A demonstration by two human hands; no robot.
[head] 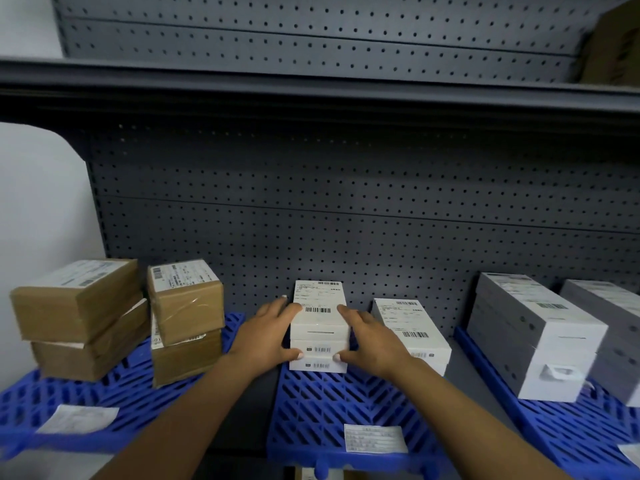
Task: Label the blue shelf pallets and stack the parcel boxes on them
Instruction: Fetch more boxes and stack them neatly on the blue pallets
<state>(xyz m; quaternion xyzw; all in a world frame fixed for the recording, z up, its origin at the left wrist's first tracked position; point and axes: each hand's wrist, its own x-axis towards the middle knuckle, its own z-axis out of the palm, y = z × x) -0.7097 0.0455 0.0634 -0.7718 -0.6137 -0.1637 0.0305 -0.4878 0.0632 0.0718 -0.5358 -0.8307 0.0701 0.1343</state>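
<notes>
Head view: you face a grey pegboard shelf (pixel 346 216) with three blue pallets along it.
Left hand: your left hand (pixel 268 336) wraps the left side of the white box stack (pixel 319 336), fingers along the side and top edge, thumb curled onto the front face.
Right hand: your right hand (pixel 369 341) mirrors it on the right side, fingers over the top edge, thumb pressed to the front (both hands grip the stack between them).
White box stack: it stands on the back part of the middle pallet (pixel 332 410), with a shipping label and barcodes on top.
Second white stack: another white box stack (pixel 410 329) sits just beside it on the right, on the same pallet.
Middle pallet label: a white paper label (pixel 375 438) lies at the pallet's front edge.
Left pallet: the left pallet (pixel 114 393) carries two stacks of brown cardboard boxes (pixel 117 317) and a label (pixel 78 419) near its front.
Right pallet: the right pallet (pixel 561 427) holds tall grey-and-white boxes (pixel 535 336), standing close together.
Upper shelf: a brown carton (pixel 614 43) is partly visible at the top right (blurred).
</notes>
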